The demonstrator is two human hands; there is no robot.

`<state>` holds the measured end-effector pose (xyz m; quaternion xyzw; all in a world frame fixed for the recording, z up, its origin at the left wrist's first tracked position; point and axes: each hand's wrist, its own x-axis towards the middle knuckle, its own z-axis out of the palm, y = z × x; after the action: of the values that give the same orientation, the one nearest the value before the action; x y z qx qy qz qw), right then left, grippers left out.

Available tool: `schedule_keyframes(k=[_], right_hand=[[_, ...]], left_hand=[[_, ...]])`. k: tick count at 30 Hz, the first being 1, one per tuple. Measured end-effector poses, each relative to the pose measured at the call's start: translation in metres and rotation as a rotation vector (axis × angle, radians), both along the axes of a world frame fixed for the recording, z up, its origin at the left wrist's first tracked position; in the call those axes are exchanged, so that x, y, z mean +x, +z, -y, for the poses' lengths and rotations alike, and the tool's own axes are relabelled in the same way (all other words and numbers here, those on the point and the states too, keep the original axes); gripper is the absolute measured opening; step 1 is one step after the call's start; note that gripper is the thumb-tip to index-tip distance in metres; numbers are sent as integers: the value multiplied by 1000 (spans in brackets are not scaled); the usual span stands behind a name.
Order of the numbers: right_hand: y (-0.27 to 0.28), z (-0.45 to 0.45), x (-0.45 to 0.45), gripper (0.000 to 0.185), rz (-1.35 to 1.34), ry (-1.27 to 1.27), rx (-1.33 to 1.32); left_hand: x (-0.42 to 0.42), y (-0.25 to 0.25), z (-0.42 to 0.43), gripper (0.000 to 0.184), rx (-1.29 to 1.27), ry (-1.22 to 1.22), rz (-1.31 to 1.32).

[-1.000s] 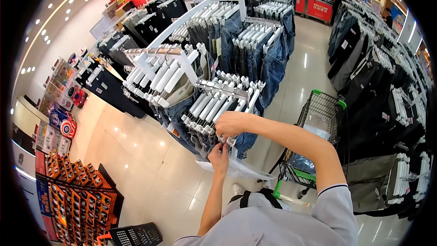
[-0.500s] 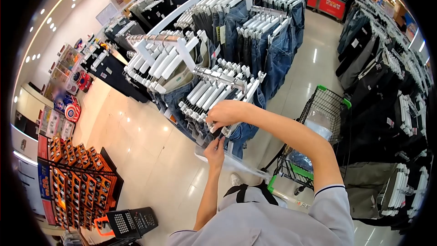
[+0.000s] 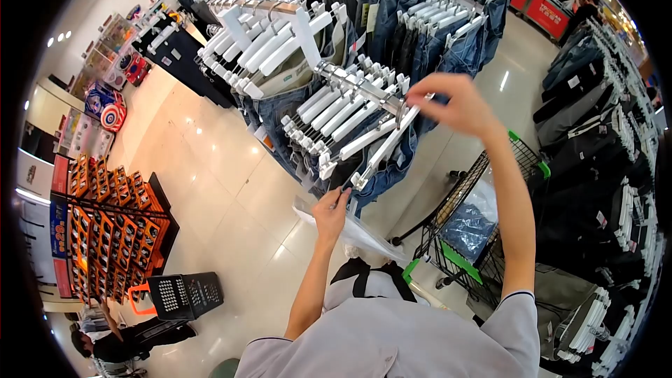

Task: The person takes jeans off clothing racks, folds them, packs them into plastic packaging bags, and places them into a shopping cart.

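Note:
Dark fabric (image 3: 345, 175) at the near end of the rack is pinched in my left hand (image 3: 330, 214), below the clips of the front hangers. Raised beside the far end of a white hanger (image 3: 392, 145), my right hand (image 3: 453, 103) has its thumb and fingers bent together; whether it grips the hanger tip is unclear. The hanger hangs from a metal rail (image 3: 360, 87) with several others bearing jeans (image 3: 392, 171). A clear plastic bag (image 3: 364, 238) hangs below my left hand.
A shopping cart (image 3: 455, 259) holding bagged jeans (image 3: 470, 227) stands at the right, beside a long rack of dark trousers (image 3: 584, 182). An orange display (image 3: 115, 231) and black basket (image 3: 185, 296) stand left. A person (image 3: 112, 343) is at lower left.
My right hand has moved up and right, from the hanger clips to the hanger's far end. The front hangers have spread apart. My left hand stays low at the fabric. The view has shifted.

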<state>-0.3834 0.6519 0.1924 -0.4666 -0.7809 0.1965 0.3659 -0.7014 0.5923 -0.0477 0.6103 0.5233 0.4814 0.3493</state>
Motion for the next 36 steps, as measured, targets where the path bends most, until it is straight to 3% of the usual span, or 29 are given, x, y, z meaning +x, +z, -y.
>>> schedule_keyframes(k=[3, 5, 10, 16, 19, 21, 23, 25, 27, 36], right_hand=[[-26, -29, 48, 21, -34, -296, -58], [-53, -45, 52, 22, -142, -215, -65], [-89, -82, 31, 22, 146, -15, -105], [-104, -129, 29, 41, 612, 159, -737], [-115, -136, 28, 39, 793, 226, -809], [-118, -127, 20, 40, 883, 215, -607], [-111, -102, 18, 38, 750, 105, -387], [-102, -97, 14, 36, 784, 121, -421], [-98, -92, 17, 39, 1063, 178, -431], [-121, -87, 48, 33, 813, 243, -309]], left_hand=[[0, 11, -1, 19, 16, -19, -77], [-1, 7, -3, 19, 39, -23, -85], [-1, 4, -3, 21, 31, -41, -82], [-10, 4, -11, 20, 20, -35, -133], [-15, 11, -8, 18, 45, -8, -73], [-19, 14, -9, 18, -6, -6, -95], [-23, 11, -11, 17, -5, -5, -84], [-24, 13, -12, 17, -9, -4, -72], [-22, 16, -11, 18, 4, -10, -9], [-21, 21, -14, 18, 38, -34, -21]])
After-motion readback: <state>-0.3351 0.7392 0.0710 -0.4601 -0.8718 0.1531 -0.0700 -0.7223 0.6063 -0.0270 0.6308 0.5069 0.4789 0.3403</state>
